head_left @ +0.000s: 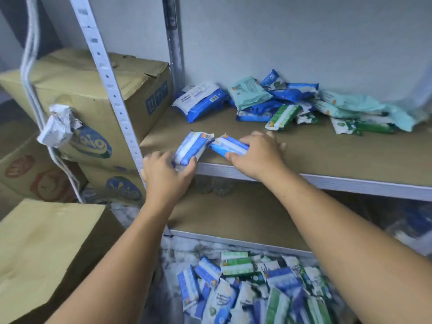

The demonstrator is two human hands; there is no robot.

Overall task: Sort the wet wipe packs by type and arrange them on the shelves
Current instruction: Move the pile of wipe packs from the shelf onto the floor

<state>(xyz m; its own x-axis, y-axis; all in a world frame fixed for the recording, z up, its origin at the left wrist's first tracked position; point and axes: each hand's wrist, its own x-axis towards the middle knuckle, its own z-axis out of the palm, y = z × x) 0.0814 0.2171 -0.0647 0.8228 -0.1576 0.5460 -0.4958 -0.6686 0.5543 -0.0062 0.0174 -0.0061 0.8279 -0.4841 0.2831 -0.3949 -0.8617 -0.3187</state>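
Note:
Two blue and white wet wipe packs lie at the front left of the upper shelf (327, 157). My left hand (163, 171) grips the left blue pack (190, 148) at its near end, thumb on its right side. My right hand (257, 155) holds the right blue pack (230, 146), fingers over its far side and thumb at its near edge. A jumble of blue, green and mint packs (292, 106) lies at the back of the same shelf. A larger blue and white pack (201, 100) sits at the back left.
Several mixed packs (257, 288) are heaped on the floor below the bottom shelf (233, 218). Cardboard boxes (81, 94) are stacked left of the white slotted upright (112, 90). Another box (46, 249) stands at the lower left. A white cord (30, 54) hangs at the left.

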